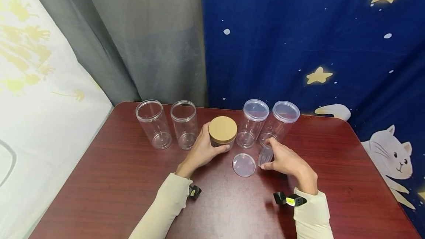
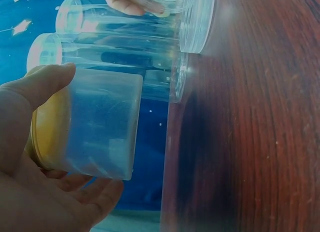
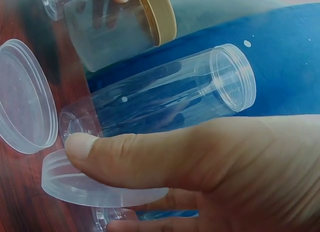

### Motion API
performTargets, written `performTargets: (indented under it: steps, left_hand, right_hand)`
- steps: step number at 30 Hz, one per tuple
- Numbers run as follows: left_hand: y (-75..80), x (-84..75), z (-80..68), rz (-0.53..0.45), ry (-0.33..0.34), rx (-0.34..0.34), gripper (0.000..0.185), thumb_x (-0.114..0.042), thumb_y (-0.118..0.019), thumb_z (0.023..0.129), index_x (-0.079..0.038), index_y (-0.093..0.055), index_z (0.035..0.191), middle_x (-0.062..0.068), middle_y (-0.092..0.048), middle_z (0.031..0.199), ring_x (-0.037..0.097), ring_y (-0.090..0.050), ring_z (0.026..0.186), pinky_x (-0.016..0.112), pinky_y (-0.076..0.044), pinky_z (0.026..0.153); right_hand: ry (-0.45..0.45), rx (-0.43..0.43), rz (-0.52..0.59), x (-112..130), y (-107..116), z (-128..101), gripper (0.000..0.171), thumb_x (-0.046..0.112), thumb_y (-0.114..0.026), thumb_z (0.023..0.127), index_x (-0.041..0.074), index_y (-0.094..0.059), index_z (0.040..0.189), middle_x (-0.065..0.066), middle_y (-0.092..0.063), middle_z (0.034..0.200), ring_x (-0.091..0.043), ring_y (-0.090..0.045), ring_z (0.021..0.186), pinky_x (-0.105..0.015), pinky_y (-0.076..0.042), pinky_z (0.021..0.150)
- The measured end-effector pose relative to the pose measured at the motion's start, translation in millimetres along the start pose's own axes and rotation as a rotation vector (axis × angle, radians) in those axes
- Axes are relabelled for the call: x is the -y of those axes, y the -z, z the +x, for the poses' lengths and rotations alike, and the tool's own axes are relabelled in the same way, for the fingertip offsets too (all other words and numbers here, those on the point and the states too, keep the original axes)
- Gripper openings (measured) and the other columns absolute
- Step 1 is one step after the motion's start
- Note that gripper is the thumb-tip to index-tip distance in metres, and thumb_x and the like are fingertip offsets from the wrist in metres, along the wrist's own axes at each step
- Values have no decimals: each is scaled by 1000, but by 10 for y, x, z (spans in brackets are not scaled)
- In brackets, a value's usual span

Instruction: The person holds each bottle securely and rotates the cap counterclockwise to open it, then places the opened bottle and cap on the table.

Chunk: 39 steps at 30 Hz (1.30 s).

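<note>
My left hand (image 1: 200, 152) grips a short frosted jar (image 2: 102, 124) with a gold-coloured lid (image 1: 223, 130). In the left wrist view that jar's base appears raised off the table. My right hand (image 1: 288, 162) pinches a clear plastic lid (image 3: 97, 189) by its rim, thumb on one side and fingers on the other, the lid tilted on edge. Another clear lid (image 1: 244, 166) lies flat on the table between the hands. Behind the right hand stand two tall clear jars, the nearer-to-centre jar (image 1: 250, 126) and the outer jar (image 1: 277, 126), both topped with clear lids.
Two tall clear jars without lids, the left jar (image 1: 156, 126) and its neighbour (image 1: 185, 128), stand upright left of the left hand. All stand toward the back of a reddish-brown table (image 1: 219, 209). Grey and blue curtains (image 1: 282, 40) hang directly behind it.
</note>
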State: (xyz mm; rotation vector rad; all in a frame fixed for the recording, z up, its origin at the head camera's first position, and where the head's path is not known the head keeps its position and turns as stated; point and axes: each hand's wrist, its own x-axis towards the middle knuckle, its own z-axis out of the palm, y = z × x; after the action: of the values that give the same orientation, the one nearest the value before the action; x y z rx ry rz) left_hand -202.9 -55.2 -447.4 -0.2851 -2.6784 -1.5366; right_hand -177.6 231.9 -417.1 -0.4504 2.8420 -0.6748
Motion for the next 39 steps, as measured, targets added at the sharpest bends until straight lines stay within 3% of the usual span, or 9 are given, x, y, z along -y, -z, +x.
performTargets:
  steps: [8, 25, 39]
  left_hand:
    - [6, 9, -2, 2, 5, -7, 99, -31, -89, 71, -7, -31, 147, 15, -50, 139, 29, -53, 126, 48, -39, 109]
    - [-2, 13, -2, -14, -1, 4, 98, -31, -89, 71, -8, -31, 147, 15, -50, 138, 29, -52, 126, 49, -39, 109]
    - [-4, 11, 2, -12, -8, 6, 98, -29, -89, 71, -7, -32, 147, 16, -50, 138, 29, -52, 126, 48, -39, 109]
  right_hand:
    - [-2, 27, -20, -26, 10, -11, 79, 24, -87, 73, -4, -46, 136, -28, -52, 136, -40, -56, 116, -58, -42, 102]
    - [-8, 88, -21, -52, -36, -13, 82, 19, -89, 69, -5, -47, 135, -26, -54, 131, -37, -56, 115, -54, -44, 101]
    - [-16, 112, -27, -74, -86, 27, 86, 18, -88, 69, -10, -45, 138, -32, -47, 141, -45, -44, 132, -57, -35, 109]
